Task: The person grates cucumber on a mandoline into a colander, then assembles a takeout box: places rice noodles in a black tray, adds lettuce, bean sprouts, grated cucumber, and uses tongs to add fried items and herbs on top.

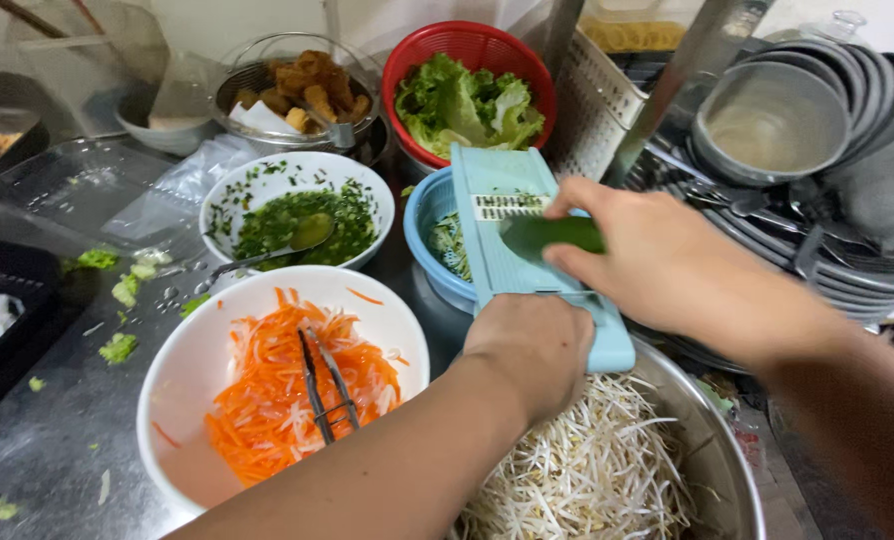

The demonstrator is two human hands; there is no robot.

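Observation:
A light blue slicer board (497, 215) leans over a blue bowl (429, 225) with green shreds inside. My left hand (532, 345) grips the board's near end. My right hand (657, 255) presses a green cucumber (552, 235) against the board, just below its blade slot. Under my left wrist sits a large metal bowl (722, 450) full of bean sprouts (587, 470).
A white bowl (182, 385) of shredded carrot holds metal tongs (325, 385). Behind it stands a white bowl of chopped greens (302, 215) with a spoon. A red basket of lettuce (467, 95), a pot of fried pieces (302, 90) and stacked metal bowls (777, 120) line the back.

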